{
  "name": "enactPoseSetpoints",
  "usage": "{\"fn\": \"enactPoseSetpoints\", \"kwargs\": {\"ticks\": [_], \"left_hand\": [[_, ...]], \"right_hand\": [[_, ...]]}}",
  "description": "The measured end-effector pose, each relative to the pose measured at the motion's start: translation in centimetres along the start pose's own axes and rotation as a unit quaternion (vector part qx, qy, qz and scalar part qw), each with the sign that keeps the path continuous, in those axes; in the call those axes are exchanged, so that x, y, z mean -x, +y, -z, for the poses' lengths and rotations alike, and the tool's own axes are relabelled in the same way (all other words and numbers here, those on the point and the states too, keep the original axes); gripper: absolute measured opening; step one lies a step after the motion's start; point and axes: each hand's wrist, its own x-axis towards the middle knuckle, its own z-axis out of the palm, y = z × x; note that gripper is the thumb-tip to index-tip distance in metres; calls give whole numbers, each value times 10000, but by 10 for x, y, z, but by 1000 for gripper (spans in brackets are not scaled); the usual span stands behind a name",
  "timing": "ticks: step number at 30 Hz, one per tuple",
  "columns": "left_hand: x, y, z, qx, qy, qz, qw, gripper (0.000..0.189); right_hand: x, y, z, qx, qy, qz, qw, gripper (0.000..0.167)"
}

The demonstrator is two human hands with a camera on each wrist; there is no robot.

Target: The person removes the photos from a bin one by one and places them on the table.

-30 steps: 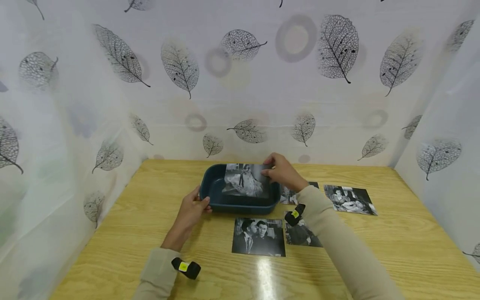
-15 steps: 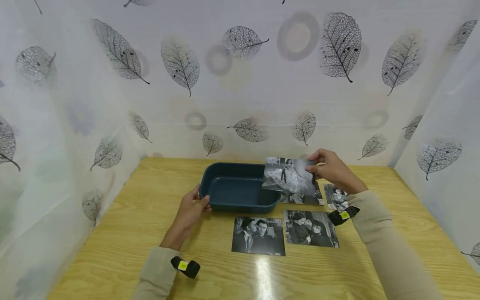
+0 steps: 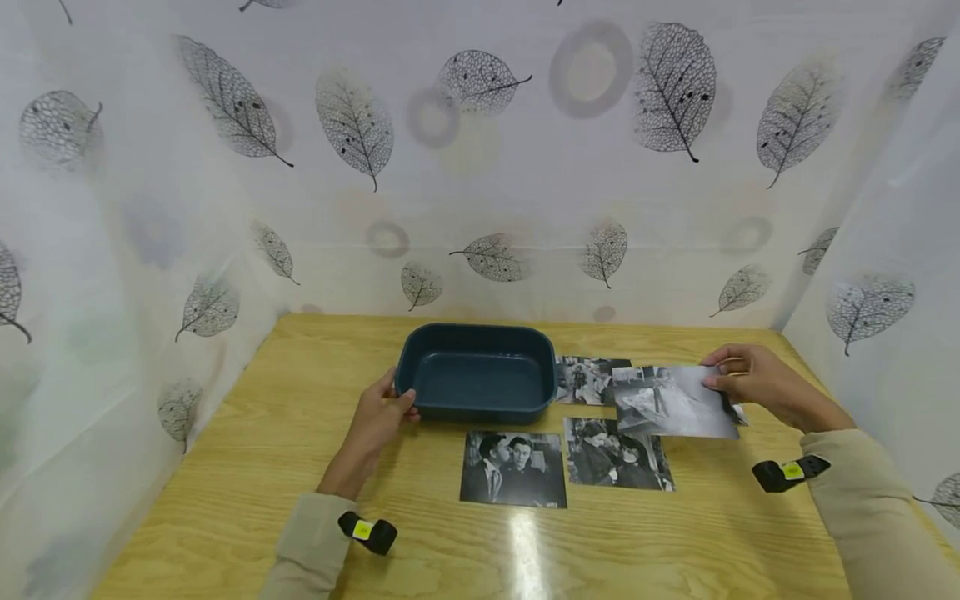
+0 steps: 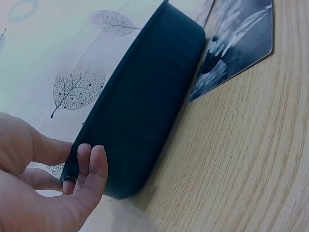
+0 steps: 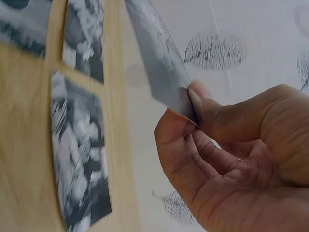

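Note:
A dark blue rectangular dish (image 3: 480,414) stands near the back of the table, and nothing lies in it. My left hand (image 3: 377,421) pinches the rim at its left end; the left wrist view shows the thumb over the rim (image 4: 83,124) and fingers against the outer wall. Between thumb and fingers, my right hand (image 3: 772,385) pinches a black-and-white photo (image 3: 671,402) by its right edge. In the right wrist view this photo (image 5: 161,58) is raised above the table. It covers most of another photo (image 5: 79,154) lying under it in the head view.
Several black-and-white photos lie on the wooden table (image 3: 300,367): one with two faces (image 3: 513,468) in front of the dish, one with a huddled group (image 3: 618,452) to its right, another (image 3: 592,381) beside the dish. Leaf-patterned sheeting (image 3: 480,167) encloses the back and sides.
My right hand has carried the photo from over the dish to the right, over the photos on the right side. The left hand has kept its hold on the dish's rim.

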Motion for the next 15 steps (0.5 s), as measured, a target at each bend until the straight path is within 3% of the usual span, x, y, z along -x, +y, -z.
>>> {"fn": "enactPoseSetpoints", "kwargs": {"ticks": [7,15], "left_hand": [[2,1,0,1,-20,20,10000,66],[1,1,0,58,-33,-20,10000,66]], "right_hand": [[22,41,15,-121,-262,-396,9988,44],[38,72,28,-176,-547,-552,9968,41]]}}
